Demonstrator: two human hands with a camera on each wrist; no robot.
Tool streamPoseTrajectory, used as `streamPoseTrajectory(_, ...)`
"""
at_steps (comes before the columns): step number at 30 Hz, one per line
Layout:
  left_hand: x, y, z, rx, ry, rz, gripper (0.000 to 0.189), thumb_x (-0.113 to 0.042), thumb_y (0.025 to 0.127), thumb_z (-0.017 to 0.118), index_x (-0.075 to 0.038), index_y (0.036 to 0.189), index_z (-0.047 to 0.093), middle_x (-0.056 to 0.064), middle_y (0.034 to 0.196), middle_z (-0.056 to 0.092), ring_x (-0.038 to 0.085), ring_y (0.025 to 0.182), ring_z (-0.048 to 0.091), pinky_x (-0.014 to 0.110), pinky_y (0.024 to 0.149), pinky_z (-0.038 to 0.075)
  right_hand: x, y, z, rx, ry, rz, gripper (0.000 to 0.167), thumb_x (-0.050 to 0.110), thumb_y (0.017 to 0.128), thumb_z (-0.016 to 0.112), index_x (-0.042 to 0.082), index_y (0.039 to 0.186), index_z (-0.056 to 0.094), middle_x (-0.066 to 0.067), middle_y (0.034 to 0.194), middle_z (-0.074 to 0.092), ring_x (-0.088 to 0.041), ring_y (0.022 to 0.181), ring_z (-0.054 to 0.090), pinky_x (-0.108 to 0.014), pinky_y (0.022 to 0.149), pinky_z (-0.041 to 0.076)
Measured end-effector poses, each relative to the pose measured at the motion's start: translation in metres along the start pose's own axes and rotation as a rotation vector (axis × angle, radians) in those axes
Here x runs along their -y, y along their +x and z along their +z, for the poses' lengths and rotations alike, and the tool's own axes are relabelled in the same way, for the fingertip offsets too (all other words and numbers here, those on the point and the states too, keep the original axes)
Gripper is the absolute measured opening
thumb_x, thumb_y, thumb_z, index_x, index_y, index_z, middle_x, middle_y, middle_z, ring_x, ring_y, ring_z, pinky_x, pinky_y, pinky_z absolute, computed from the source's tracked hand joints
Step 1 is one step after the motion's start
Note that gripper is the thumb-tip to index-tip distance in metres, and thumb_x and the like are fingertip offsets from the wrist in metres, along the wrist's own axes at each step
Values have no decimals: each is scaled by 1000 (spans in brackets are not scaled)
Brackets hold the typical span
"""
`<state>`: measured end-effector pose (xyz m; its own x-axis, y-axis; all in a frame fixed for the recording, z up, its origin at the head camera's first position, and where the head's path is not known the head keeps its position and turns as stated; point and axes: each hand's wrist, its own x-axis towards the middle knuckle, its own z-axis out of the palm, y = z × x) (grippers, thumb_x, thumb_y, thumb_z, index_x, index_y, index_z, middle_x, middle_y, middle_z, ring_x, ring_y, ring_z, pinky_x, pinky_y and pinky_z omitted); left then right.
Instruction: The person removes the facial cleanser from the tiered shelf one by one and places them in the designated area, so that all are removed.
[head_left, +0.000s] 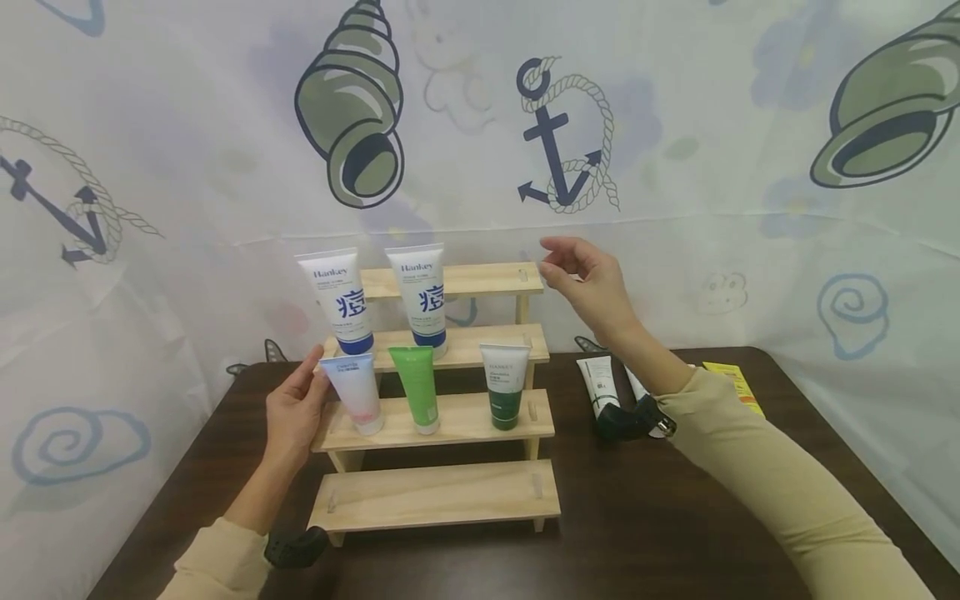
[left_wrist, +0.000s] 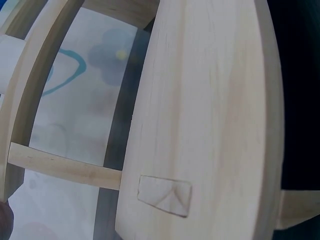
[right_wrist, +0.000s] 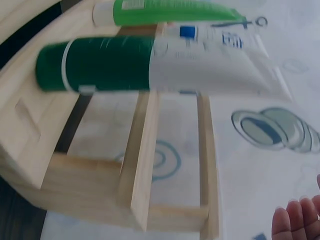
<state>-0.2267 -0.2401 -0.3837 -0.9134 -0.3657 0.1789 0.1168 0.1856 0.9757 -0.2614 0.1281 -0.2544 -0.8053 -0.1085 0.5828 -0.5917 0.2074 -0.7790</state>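
Note:
A tiered wooden rack stands on the dark table. My left hand is at the rack's left side, fingertips right at the end of the second shelf from the top, close to a pale blue and pink tube. Beyond the right end of the top shelf, my right hand is raised with loosely bent fingers and nothing in them. Two white and blue tubes, one left and one right, stand cap-down on the second shelf. A green tube and a white and dark-green tube share the third shelf.
Right of the rack, partly behind my right forearm, lie a white tube, another white tube and a yellow packet. A patterned curtain hangs close behind the table.

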Motion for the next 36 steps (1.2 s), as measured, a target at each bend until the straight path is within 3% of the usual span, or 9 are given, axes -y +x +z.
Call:
streamPoseTrajectory(6,0,0,0,6,-11,11,43,-17,95,57,-12,137,49,13,136,50,-10,102,56,6,86,45,10,0,15,77,23,-9,33,1,89,61,-5,121,56,-16,97,61,-9,81,57,-15,70,49)
streamPoseTrajectory(12,0,0,1,-9,-1,20,42,-16,95,56,-12,136,50,15,134,51,-12,97,56,4,82,45,19,2,34,129,67,41,35,1,89,61,-5,123,55,-16,99,60,-13,85,57,-17,74,50)
streamPoseTrajectory(20,1,0,-1,15,2,-8,43,-17,96,55,-15,138,48,8,141,47,-5,110,54,7,89,43,25,9,58,201,82,74,38,3,89,62,-2,126,53,-20,105,59,-23,94,59,-23,81,50)
streamPoseTrajectory(27,0,-1,-1,15,-21,-28,43,-18,95,55,-14,138,48,6,143,44,4,122,51,10,92,43,27,14,71,236,75,144,41,5,89,63,1,129,52,-19,107,58,-24,98,59,-29,87,51)
streamPoseTrajectory(36,-1,-1,-1,19,-12,-25,44,-18,95,55,-14,138,48,5,143,45,8,126,48,11,94,42,29,21,82,252,63,236,47,5,87,65,4,132,50,-19,113,58,-25,102,59,-31,88,52)
